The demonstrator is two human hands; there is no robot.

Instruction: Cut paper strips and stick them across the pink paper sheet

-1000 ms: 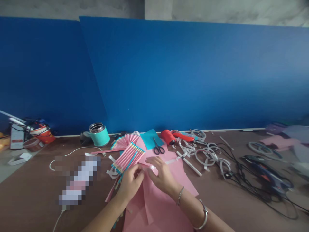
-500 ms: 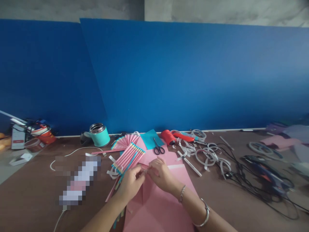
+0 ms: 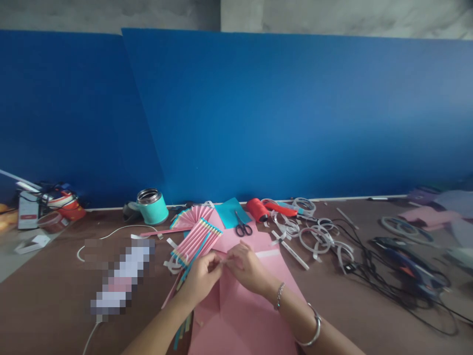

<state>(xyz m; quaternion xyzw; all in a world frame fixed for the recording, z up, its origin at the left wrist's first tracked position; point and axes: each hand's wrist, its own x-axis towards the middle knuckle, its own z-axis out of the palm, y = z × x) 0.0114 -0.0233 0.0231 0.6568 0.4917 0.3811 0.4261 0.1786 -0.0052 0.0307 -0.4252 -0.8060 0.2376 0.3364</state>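
Both my hands meet over a large pink paper sheet [image 3: 254, 315], fingertips nearly touching. My left hand [image 3: 201, 276] is closed in a pinch. Facing it, my right hand [image 3: 246, 266] is also closed, with its fingers curled inward. A small pale bit shows between the fingertips, too small to name. Just beyond the left hand lie a pleated pink paper piece with blue edges [image 3: 197, 239] and a pink paper fan [image 3: 195, 215]. Black-handled scissors [image 3: 244, 229] rest past the right hand, partly on a blue paper piece [image 3: 229, 209].
A teal metal cup [image 3: 153, 209] stands at the back left, near a blurred-out device [image 3: 123, 276] with a white cable. Right of the paper are a red thread spool [image 3: 257, 210], a white pen [image 3: 295, 254], curled white strips [image 3: 316, 239] and tangled black cables [image 3: 384, 288].
The hands stay in nearly the same place, with only slight finger movement at the pinch. Nothing else on the table has visibly moved.
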